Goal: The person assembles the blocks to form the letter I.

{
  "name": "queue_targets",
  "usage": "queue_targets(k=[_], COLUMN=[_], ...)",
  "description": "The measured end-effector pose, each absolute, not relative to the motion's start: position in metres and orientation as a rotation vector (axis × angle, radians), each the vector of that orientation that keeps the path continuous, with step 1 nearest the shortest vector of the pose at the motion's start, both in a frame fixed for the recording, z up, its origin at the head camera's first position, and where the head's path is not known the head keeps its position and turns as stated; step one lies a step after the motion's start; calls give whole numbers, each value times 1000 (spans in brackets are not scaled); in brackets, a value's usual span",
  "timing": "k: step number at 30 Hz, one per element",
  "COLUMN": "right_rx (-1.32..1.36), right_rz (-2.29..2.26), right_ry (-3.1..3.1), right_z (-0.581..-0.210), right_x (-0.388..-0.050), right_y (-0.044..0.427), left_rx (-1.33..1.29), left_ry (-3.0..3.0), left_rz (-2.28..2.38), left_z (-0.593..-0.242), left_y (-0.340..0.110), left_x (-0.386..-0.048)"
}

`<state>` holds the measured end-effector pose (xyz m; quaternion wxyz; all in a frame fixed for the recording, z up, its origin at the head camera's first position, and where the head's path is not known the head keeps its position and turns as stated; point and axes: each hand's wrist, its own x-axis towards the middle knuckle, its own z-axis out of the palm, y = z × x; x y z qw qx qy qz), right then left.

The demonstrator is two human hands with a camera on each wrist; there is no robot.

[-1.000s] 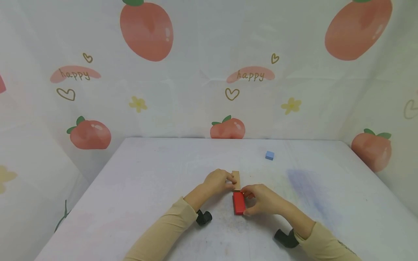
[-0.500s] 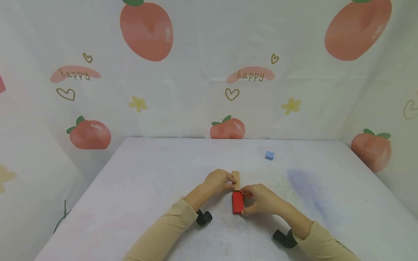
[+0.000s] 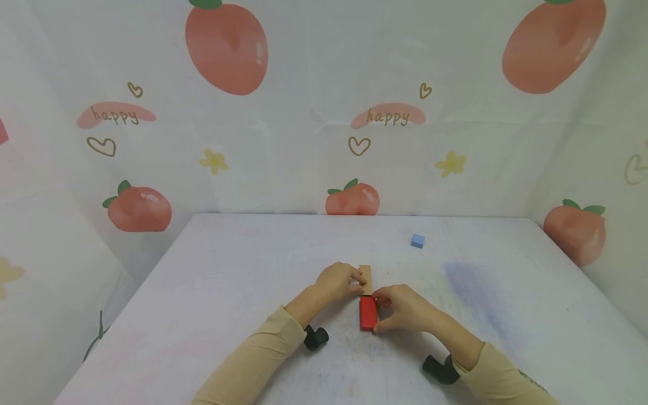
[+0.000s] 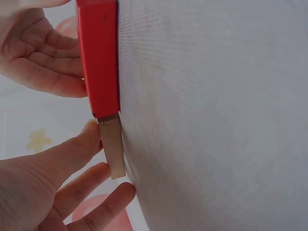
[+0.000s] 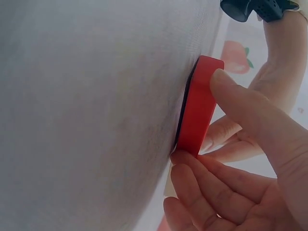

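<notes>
A long red block [image 3: 368, 314] lies on the white table, end to end with a light wooden block [image 3: 365, 273] just beyond it. My left hand [image 3: 338, 281] holds the wooden block from its left side, thumb and fingertips against it. In the left wrist view the wooden block [image 4: 113, 149] meets the dark end of the red block [image 4: 101, 62]. My right hand [image 3: 409, 309] grips the red block from the right. The right wrist view shows its thumb at one end of the red block [image 5: 197, 106] and its fingers at the other, partly hiding the wooden block.
A small blue block [image 3: 417, 241] sits farther back on the table [image 3: 273, 247], right of the hands. A black wrist camera [image 3: 316, 338] shows by the left cuff and another black wrist camera [image 3: 440, 369] by the right. A fruit-printed cloth [image 3: 304, 112] hangs behind the table.
My right hand has shifted the red block slightly left and away from me, up against the wooden block. The left hand and wooden block have stayed nearly still.
</notes>
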<state>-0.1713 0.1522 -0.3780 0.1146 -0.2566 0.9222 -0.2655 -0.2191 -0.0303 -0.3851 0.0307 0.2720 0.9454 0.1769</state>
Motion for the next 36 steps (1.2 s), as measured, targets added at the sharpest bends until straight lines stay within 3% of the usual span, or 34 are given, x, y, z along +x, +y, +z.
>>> queue_targets(k=[36], right_rx=[-773], right_rz=[-795], right_ry=[2721], right_z=[-380], right_x=[-174], right_y=[155], left_rx=[827], left_ry=[2901], left_rz=[554], left_z=[-386], left_y=[-30], left_x=[-220])
